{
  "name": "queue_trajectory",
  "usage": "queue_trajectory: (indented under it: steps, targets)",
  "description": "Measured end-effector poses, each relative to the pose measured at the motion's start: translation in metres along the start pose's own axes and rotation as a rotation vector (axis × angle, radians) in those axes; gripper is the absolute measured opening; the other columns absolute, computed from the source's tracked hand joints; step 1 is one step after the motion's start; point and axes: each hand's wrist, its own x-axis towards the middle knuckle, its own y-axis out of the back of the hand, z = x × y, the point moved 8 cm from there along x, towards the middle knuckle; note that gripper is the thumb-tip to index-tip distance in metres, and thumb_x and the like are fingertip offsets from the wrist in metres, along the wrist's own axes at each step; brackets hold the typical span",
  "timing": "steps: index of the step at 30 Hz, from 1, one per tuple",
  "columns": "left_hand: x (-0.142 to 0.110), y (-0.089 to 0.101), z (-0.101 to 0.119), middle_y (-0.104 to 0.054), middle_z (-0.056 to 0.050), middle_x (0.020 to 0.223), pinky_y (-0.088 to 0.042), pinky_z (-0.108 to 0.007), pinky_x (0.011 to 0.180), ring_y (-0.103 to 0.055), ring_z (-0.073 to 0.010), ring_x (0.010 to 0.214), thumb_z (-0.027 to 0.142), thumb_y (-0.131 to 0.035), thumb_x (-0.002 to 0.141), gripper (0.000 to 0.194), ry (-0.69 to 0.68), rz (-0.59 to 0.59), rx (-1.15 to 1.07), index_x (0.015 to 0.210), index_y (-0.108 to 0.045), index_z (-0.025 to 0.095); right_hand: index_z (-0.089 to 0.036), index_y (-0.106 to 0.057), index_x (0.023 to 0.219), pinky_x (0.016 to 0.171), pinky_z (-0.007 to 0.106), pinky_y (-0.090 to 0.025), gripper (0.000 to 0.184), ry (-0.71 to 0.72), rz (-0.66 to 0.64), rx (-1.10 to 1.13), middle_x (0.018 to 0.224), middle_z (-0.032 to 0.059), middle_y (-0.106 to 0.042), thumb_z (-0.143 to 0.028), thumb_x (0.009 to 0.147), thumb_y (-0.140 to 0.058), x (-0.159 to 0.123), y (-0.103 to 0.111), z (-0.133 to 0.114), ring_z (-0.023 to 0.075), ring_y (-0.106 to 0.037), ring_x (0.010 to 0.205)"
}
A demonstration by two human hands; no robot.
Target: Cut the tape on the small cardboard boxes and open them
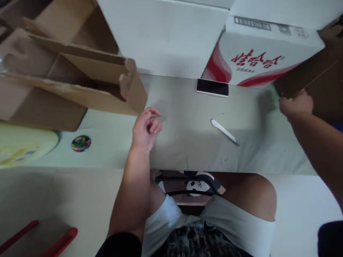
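Note:
My left hand (pixel 147 129) hovers over the grey-green cloth on the table, palm turned inward, with its fingers loosely curled, partly apart and holding nothing. Just behind it is the corner of an open cardboard box (pixel 104 96). My right hand (pixel 297 104) is closed at the far right, in front of a brown cardboard box (pixel 325 84); whatever its fingers hold is too small or hidden to make out. Between the hands lies a white pen-like tool (pixel 224 131) with a grey tip, slanting on the cloth. A phone (pixel 212 87) with a dark screen lies behind it.
White cartons (pixel 171 39) and a carton with red lettering (pixel 257 60) stand along the back. On the left are a round colourful badge (pixel 81 143) and a pale yellow container (pixel 26 142). Red bars (pixel 61 242) show at lower left, below the table's front edge.

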Motion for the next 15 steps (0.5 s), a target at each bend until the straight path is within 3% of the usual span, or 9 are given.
queue_trajectory:
  steps: [2, 5, 7, 9, 11, 12, 14, 15]
  targets:
    - [-0.003, 0.008, 0.005, -0.026, 0.009, 0.040, -0.028, -0.023, 0.046, -0.025, -0.0086, 0.037, 0.034, -0.060, 0.100, 0.036, -0.042, 0.084, -0.040, 0.067, -0.062, 0.020, -0.003, -0.078, 0.120, 0.072, 0.046, -0.047, 0.048, -0.081, 0.065, -0.038, 0.106, 0.0317, -0.078, 0.005, 0.074, -0.065, -0.007, 0.013, -0.024, 0.0339, -0.076, 0.089]
    - [-0.008, 0.029, 0.022, -0.025, 0.008, 0.043, -0.026, -0.025, 0.047, -0.026, -0.0089, 0.039, 0.030, -0.053, 0.105, 0.041, -0.166, 0.274, -0.101, 0.064, -0.053, 0.021, -0.010, -0.079, 0.123, 0.080, 0.038, -0.053, 0.043, 0.054, 0.057, 0.040, 0.117, 0.0228, -0.081, 0.000, 0.084, -0.065, -0.030, 0.023, -0.100, 0.0261, -0.078, 0.100]
    - [-0.016, 0.051, 0.038, -0.024, 0.008, 0.045, -0.025, -0.025, 0.049, -0.024, -0.0090, 0.041, 0.023, -0.044, 0.106, 0.043, -0.302, 0.468, -0.170, 0.063, -0.044, 0.022, -0.015, -0.081, 0.106, 0.083, 0.035, -0.056, 0.033, 0.242, 0.027, 0.203, 0.108, 0.0164, -0.082, 0.001, 0.083, -0.064, -0.062, 0.030, -0.172, 0.0210, -0.077, 0.090]
    - [-0.028, 0.071, 0.053, -0.022, 0.008, 0.047, -0.022, -0.026, 0.050, -0.020, -0.0094, 0.042, 0.017, -0.037, 0.104, 0.041, -0.435, 0.639, -0.252, 0.063, -0.036, 0.022, -0.020, -0.079, 0.094, 0.087, 0.038, -0.059, 0.027, 0.614, -0.084, 0.386, 0.096, 0.0113, -0.081, -0.001, 0.083, -0.063, -0.115, 0.036, -0.263, 0.0209, -0.074, 0.086]
    - [-0.036, 0.086, 0.063, -0.020, 0.008, 0.048, -0.018, -0.028, 0.050, -0.016, -0.0105, 0.043, 0.016, -0.035, 0.101, 0.038, -0.525, 0.729, -0.305, 0.064, -0.033, 0.023, -0.023, -0.076, 0.110, 0.094, 0.039, -0.062, 0.026, 0.938, -0.205, 0.494, 0.112, 0.0098, -0.081, -0.011, 0.092, -0.061, -0.175, 0.044, -0.345, 0.0225, -0.075, 0.102]
    - [-0.038, 0.091, 0.067, -0.020, 0.008, 0.048, -0.018, -0.028, 0.050, -0.015, -0.0110, 0.043, 0.018, -0.036, 0.101, 0.037, -0.556, 0.742, -0.313, 0.065, -0.033, 0.023, -0.022, -0.074, 0.118, 0.099, 0.040, -0.062, 0.027, 1.020, -0.161, 0.541, 0.121, 0.0097, -0.080, -0.018, 0.094, -0.061, -0.198, 0.053, -0.377, 0.0234, -0.073, 0.112]
    - [-0.040, 0.098, 0.072, -0.019, 0.007, 0.049, -0.018, -0.029, 0.051, -0.016, -0.0117, 0.044, 0.026, -0.041, 0.102, 0.036, -0.586, 0.731, -0.291, 0.067, -0.032, 0.023, -0.015, -0.059, 0.148, 0.125, 0.044, -0.047, 0.050, 1.128, -0.155, 0.494, 0.152, 0.0116, -0.066, -0.037, 0.103, -0.060, -0.231, 0.059, -0.430, 0.0247, -0.059, 0.143]
    - [-0.040, 0.101, 0.074, -0.019, 0.006, 0.049, -0.019, -0.029, 0.051, -0.018, -0.0119, 0.044, 0.031, -0.044, 0.102, 0.036, -0.587, 0.723, -0.275, 0.069, -0.032, 0.024, -0.014, -0.054, 0.153, 0.130, 0.047, -0.040, 0.058, 1.148, -0.147, 0.443, 0.160, 0.0114, -0.059, -0.042, 0.102, -0.062, -0.239, 0.060, -0.450, 0.0279, -0.051, 0.153]
